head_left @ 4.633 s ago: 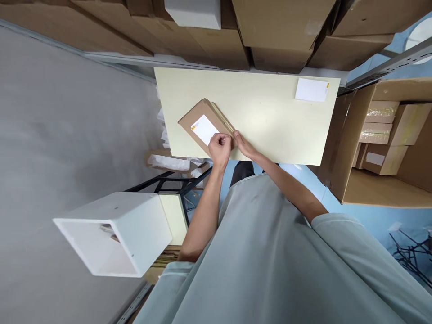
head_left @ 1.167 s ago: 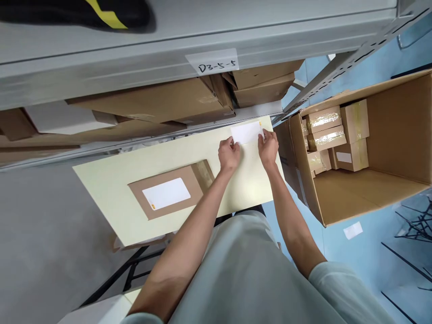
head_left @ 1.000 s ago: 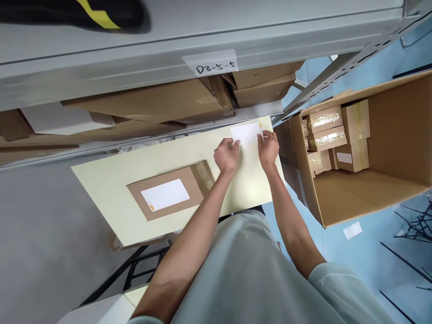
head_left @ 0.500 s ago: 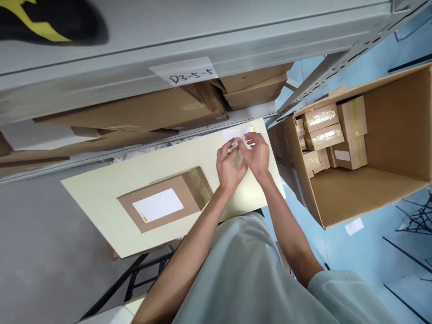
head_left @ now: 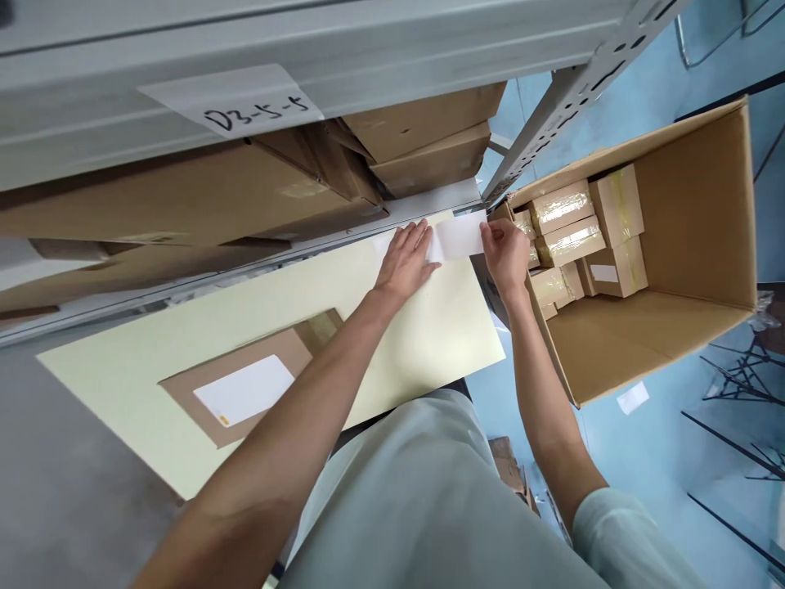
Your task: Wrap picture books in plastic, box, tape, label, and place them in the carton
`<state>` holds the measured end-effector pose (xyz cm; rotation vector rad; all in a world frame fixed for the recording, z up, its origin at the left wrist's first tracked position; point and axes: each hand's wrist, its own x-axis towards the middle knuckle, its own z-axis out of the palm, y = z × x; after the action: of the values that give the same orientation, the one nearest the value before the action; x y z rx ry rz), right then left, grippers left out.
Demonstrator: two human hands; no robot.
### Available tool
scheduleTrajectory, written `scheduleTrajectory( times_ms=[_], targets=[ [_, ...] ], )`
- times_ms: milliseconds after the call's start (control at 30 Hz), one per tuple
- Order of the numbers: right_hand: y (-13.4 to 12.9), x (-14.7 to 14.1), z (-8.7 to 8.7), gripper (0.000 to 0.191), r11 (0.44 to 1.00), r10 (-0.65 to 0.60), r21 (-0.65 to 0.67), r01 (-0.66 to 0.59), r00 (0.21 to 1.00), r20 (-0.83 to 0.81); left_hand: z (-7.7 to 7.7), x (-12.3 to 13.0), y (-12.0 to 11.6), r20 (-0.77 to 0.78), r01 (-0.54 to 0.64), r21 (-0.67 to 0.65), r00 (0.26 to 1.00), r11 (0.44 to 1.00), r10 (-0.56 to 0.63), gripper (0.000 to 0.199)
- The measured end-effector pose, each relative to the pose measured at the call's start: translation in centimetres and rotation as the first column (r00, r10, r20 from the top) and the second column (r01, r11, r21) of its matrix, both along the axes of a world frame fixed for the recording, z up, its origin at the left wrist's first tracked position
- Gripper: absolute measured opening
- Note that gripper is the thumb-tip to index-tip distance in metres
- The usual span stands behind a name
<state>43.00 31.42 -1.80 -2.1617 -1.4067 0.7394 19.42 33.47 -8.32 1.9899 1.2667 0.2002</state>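
A white paper strip (head_left: 461,236) lies along the far edge of the pale yellow board (head_left: 423,327). My left hand (head_left: 405,260) is spread flat on the strip, fingers extended. At the strip's right end, my right hand (head_left: 506,249) pinches the paper between thumb and fingers, lifting it a little at the board's corner. Left of my left forearm a flat brown carton (head_left: 257,380) rests on the board with a white label (head_left: 245,390) on top; the forearm hides part of it.
An open large cardboard box (head_left: 650,327) holding several small taped cartons (head_left: 570,241) stands at the right. Beyond the board runs a grey metal shelf (head_left: 392,49) with brown boxes (head_left: 245,192) and a handwritten tag (head_left: 236,102).
My hands have moved apart: the left now lies flat on the paper, the right has gone right with the strip's end. The view has shifted, so the board and carton appear further left.
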Motion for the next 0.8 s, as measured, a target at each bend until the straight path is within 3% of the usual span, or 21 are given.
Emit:
scheduleTrajectory(
  times_ms=[167, 333, 467, 567, 667, 733, 800],
  targets=[
    [0.2, -0.4, -1.3, 0.041, 0.999, 0.027, 0.034, -0.027, 0.999, 0.018, 0.3, 0.0, -0.2, -0.001, -0.001, 0.024, 1.0, 1.0, 0.001, 0.08],
    [0.3, -0.5, -1.5, 0.031, 0.997, 0.002, -0.079, 0.005, 0.996, 0.085, -0.3, 0.3, -0.3, -0.055, -0.015, 0.022, 0.998, 1.0, 0.016, 0.079],
    [-1.6, 0.6, 0.1, 0.032, 0.98, -0.15, -0.107, 0.165, 0.979, 0.138, -1.0, 0.6, -0.6, -0.045, -0.034, 0.006, 0.998, 0.999, 0.035, 0.08],
    [-4.1, 0.7, 2.6, 0.038, 0.967, -0.253, 0.01, 0.255, 0.957, 0.142, -0.8, 1.1, -0.3, -0.022, -0.056, -0.015, 0.998, 0.998, 0.056, 0.079],
    [-6.5, -1.4, 5.9, 0.042, 0.94, -0.319, 0.177, 0.291, 0.933, 0.164, 1.2, 2.2, 0.6, 0.026, -0.146, -0.115, 0.988, 0.983, 0.149, 0.079],
    [-7.8, -3.8, 8.1, 0.044, 0.928, -0.304, 0.277, 0.25, 0.937, 0.171, 3.8, 2.7, 0.6, 0.082, -0.189, -0.181, 0.975, 0.965, 0.206, 0.072],
    [-9.2, -6.5, 10.1, 0.045, 0.924, -0.225, 0.347, 0.157, 0.961, 0.164, 7.3, 2.5, -0.9, 0.196, -0.225, -0.209, 0.944, 0.952, 0.266, 0.054]
  ],
)
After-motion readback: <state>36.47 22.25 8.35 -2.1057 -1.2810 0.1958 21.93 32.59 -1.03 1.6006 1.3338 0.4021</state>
